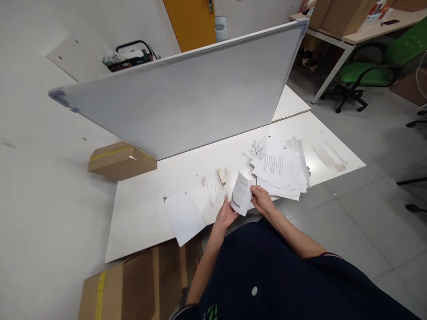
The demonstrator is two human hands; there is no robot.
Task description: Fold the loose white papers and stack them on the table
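I see both hands low in the centre: left hand (225, 216) and right hand (262, 199) pinch one curled sheet (241, 194) between them. One blank sheet (184, 216) lies set aside left; the paper pile (282, 168) (still thick) waits right.

Probably office: whiteboard (187, 102), green swivel chair (376, 66), desk (363, 31), printed paper stack (283, 169).

The print on the stack of printed sheets (282, 169) is too small to read. The whiteboard (187, 98) hides the far tabletop; the near cardboard box (133, 284) is cut off below.
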